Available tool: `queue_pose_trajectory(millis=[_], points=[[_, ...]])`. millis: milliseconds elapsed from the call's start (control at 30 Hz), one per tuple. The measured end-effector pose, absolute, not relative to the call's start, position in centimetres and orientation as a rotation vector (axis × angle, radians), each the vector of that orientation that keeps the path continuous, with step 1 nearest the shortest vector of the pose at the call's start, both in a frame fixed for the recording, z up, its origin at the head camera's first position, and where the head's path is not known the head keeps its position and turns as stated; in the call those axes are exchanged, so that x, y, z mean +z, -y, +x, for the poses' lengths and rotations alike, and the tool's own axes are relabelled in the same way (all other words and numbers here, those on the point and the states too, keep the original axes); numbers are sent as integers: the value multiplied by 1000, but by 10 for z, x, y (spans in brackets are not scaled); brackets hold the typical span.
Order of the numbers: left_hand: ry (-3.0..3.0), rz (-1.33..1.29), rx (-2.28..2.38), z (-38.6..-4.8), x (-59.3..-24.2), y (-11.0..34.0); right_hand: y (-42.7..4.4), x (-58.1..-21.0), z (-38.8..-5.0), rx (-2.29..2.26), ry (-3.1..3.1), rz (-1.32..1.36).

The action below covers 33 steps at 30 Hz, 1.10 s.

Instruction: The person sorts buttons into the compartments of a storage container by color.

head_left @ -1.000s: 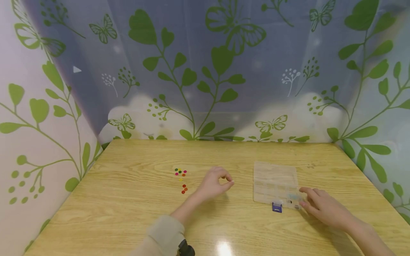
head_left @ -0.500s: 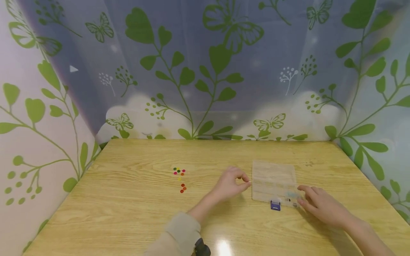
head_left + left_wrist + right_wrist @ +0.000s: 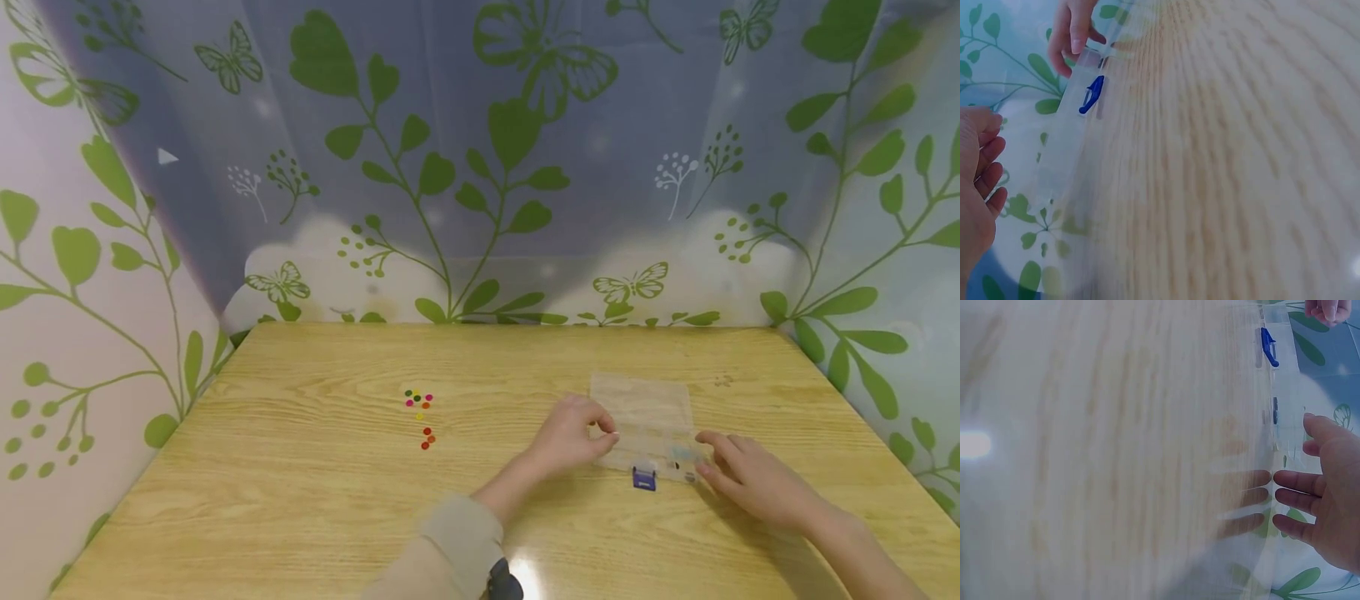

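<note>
I find the left hand [image 3: 567,433] pinching a small pale piece [image 3: 617,433] over the clear box [image 3: 639,402] on the table [image 3: 300,500]; the right hand [image 3: 761,483], fingers relaxed, sits at its end, presumably steadying it.

L hand [image 3: 573,433], a pale bit at its fingertips, blocks the box's [image 3: 640,402] L end from above; R hand [image 3: 757,483] blocks its R edge. Room b/w them – open air above the middle compartments. Lid lies back, only a low obstacle. Blue latch [image 3: 643,479] juts out in front. Table [image 3: 300,517] is free b/w L hand and the discs [image 3: 418,398], also behind the box – backdrop [image 3: 450,167] bars the far side.
</note>
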<state>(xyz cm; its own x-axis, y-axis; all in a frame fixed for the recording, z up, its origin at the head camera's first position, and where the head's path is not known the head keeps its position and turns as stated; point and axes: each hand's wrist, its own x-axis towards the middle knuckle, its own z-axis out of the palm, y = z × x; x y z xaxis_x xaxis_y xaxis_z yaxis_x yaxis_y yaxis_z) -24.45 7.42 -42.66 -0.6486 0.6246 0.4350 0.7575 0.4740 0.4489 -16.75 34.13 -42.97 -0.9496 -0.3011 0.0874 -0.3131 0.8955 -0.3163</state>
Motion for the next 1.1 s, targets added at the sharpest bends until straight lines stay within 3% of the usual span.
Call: queue_pose_trajectory(millis=[433,1100], points=[[2535,-1219,-768,-239,-431,-108,-343,-431,-169,476,3013,487],[2708,-1039,-645,-228,-441,-136,-342,-430,-170,511,3032,481]])
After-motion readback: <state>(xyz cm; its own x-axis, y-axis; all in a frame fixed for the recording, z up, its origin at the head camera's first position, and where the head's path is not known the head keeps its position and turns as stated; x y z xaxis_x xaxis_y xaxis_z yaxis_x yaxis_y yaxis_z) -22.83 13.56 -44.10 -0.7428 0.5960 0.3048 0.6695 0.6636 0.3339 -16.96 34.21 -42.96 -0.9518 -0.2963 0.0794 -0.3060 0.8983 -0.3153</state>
